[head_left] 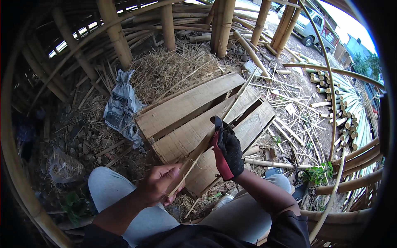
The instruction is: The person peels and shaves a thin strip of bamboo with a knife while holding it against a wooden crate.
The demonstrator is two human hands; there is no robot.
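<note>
Mid-frame, our bare left hand (163, 180) has its fingers gripping a long tan bamboo strip (197, 153); can't really tell what our red-and-black gloved right hand (230, 153) has.

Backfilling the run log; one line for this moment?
left hand: bare, gripping bamboo strip; right hand: gloved, against strip, grip unclear; slatted wooden surface: below strip; crumpled sheet: left of surface

No readable text; blurred print (119, 98) on crumpled sheet (129, 120)

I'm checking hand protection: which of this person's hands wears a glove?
The right hand, in a black and red glove; the left hand, at the bamboo strip, is bare.
</note>
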